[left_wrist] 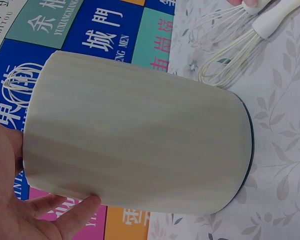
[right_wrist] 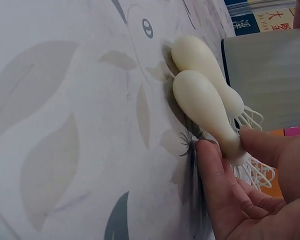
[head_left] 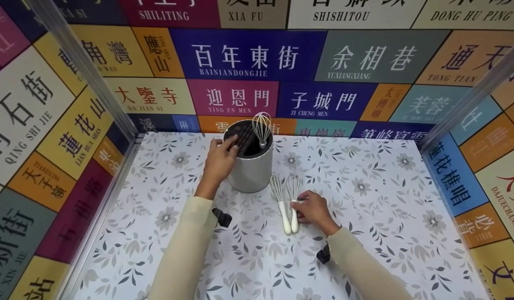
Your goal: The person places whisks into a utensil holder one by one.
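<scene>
A pale grey cylindrical utensil holder (head_left: pixel 251 175) with a dark slotted interior stands upright near the back of the table. One whisk (head_left: pixel 262 129) stands in it, wires upward. My left hand (head_left: pixel 219 162) grips the holder's left rim, its fingers spread along the outer wall in the left wrist view. In front of the holder, two white-handled whisks lie side by side, wires pointing toward it. With thumb and fingers, my right hand (head_left: pixel 316 209) pinches the right whisk (right_wrist: pixel 202 100) near the top of its handle. The left whisk (head_left: pixel 284 214) lies close beside it, untouched.
The table (head_left: pixel 365 250) has a white cloth with grey leaves and flowers. Colourful sign-covered panels (head_left: pixel 248 54) rise directly behind the holder and along both sides. Clear corner posts (head_left: pixel 94 75) stand at the back corners.
</scene>
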### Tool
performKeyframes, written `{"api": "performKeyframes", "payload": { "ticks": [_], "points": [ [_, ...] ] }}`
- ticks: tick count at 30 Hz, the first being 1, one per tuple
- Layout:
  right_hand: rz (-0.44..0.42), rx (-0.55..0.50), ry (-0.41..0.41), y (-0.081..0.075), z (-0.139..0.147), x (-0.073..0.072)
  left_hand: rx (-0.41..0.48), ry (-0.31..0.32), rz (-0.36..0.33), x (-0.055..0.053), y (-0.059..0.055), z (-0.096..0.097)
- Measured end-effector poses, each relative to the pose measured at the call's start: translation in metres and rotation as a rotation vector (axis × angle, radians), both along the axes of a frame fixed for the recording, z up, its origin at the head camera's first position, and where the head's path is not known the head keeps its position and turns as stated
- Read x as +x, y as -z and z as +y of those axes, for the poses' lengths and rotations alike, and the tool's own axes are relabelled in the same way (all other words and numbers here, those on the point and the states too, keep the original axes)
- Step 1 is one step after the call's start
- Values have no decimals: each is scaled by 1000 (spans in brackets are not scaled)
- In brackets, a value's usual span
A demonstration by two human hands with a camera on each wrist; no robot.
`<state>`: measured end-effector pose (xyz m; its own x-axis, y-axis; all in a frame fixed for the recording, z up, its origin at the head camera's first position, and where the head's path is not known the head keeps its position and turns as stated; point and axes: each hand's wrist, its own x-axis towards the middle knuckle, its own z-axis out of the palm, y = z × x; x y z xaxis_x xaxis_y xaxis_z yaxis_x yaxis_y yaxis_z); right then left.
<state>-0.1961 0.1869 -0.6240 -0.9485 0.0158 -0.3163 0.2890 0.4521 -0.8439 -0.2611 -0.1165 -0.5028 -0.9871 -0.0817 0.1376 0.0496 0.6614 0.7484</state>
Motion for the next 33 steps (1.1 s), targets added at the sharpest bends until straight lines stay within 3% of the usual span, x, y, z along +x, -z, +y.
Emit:
{"api": "performKeyframes", "payload": {
  "ticks": [15, 22, 33],
  "points": [
    [-36, 36, -27, -3, 4, 1, -5, 5, 2, 1, -1, 1],
    [-40, -9, -8, -11, 2, -1, -7, -2, 12, 1, -1, 1],
    [-13, -64, -42, -32, -3, -3, 8, -4, 22, 0, -1, 1]
  ]
}}
